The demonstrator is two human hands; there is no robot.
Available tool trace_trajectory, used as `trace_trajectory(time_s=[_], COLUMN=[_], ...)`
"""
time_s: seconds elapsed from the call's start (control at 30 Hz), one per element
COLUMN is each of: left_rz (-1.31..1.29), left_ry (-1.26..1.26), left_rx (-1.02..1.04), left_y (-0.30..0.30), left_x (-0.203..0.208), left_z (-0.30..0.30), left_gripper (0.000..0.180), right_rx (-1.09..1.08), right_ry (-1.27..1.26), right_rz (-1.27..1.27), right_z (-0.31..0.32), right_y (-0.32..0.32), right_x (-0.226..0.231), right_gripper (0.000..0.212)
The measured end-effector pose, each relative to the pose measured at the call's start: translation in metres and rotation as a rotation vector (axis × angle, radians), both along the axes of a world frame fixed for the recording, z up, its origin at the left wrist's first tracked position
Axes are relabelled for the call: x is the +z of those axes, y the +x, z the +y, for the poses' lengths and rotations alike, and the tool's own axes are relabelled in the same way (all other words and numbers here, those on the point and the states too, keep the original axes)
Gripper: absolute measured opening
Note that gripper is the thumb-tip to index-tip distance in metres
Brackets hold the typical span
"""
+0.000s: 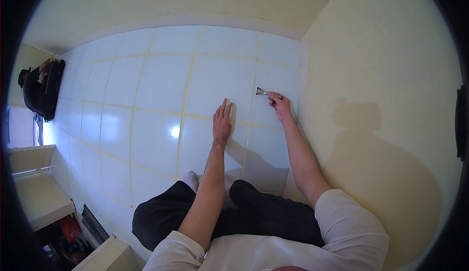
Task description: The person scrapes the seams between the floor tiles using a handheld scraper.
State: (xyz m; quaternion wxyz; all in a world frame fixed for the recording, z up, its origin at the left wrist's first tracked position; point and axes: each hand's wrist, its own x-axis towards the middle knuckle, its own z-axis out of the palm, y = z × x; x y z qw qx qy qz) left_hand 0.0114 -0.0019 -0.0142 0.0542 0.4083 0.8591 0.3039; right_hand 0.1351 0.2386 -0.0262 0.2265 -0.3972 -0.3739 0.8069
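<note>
My right hand [279,106] is closed around the dark handle of a small putty knife [262,91], near the right wall. Its flared, flat head points left over a white floor tile, close to a yellowish grout line; whether it touches the tile I cannot tell. To the left and a little nearer, my left hand [222,124] reaches over the white tiled floor [161,80]. Its fingers are stretched out, with the fingertips at or just above a tile, and it holds nothing.
Cream walls meet at the far right corner, with a pale baseboard [215,21] along the far one. A person [36,90] in dark clothing and a cap sits at the far left. Open cabinets [46,198] stand at lower left. My bent legs [264,207] are close below my arms.
</note>
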Motion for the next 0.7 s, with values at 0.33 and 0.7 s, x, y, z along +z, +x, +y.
trace_trajectory(time_s=[0.33, 0.7], left_rz=[-0.012, -0.003], left_ry=[-0.033, -0.038], left_rx=[0.001, 0.003], left_y=[-0.0014, -0.0029], left_x=[-0.0025, 0.0017], left_z=[-0.0014, -0.0020], left_gripper=[0.068, 0.068], right_rx=[-0.003, 0.000], right_ry=[-0.005, 0.001], right_rz=[0.002, 0.020], right_z=[-0.0002, -0.0013], right_y=[-0.0007, -0.0022], right_x=[-0.0005, 0.0034], right_gripper=[0.022, 0.022])
